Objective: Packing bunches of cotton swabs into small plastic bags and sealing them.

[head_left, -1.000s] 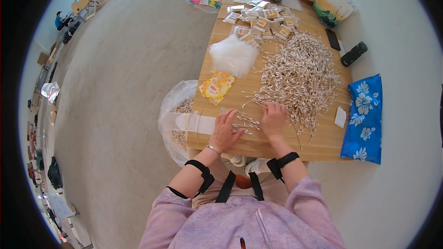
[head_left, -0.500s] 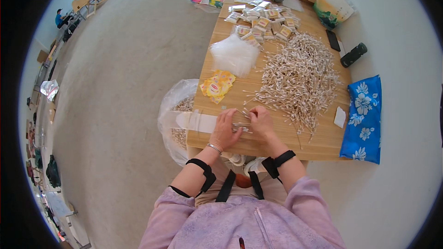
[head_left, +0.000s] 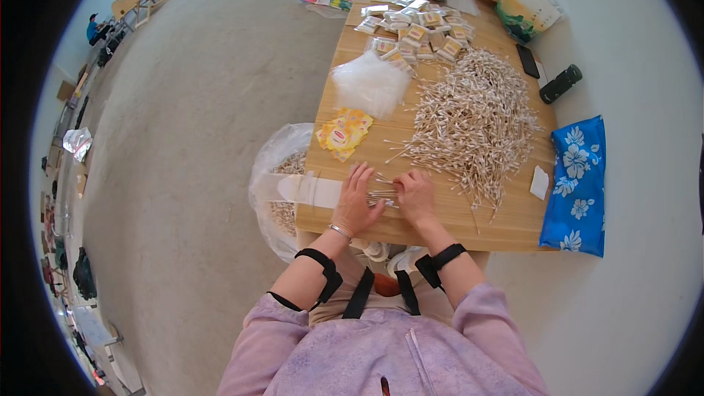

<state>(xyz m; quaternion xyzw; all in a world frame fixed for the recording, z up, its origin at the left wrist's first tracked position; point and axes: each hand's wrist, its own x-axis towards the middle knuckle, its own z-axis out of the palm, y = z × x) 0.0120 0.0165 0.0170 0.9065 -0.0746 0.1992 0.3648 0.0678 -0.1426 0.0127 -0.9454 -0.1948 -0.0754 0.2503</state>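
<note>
A small bundle of cotton swabs (head_left: 382, 195) lies crosswise on the table near its front edge, between my two hands. My left hand (head_left: 356, 202) rests at the bundle's left ends, fingers stretched out and thumb beside the swabs. At the other ends my right hand (head_left: 416, 195) has its fingers bent and pinched together on swabs; its fingertips are partly hidden. Just left of my left hand is a white strip (head_left: 320, 192) reaching past the table's edge. A large loose heap of cotton swabs (head_left: 477, 125) spreads beyond my right hand.
Yellow printed cards (head_left: 343, 134), clear plastic bags (head_left: 370, 84) and packed swab packets (head_left: 418, 33) lie further up the wooden table (head_left: 440, 233). A blue flowered pouch (head_left: 577, 183), black bottle (head_left: 561, 84) and phone (head_left: 527, 61) line the right side. A swab-filled plastic bag (head_left: 264, 169) stands at left.
My right hand has shifted slightly and its fingers have come down closer onto the swabs. My left hand's fingers reach a little further forward.
</note>
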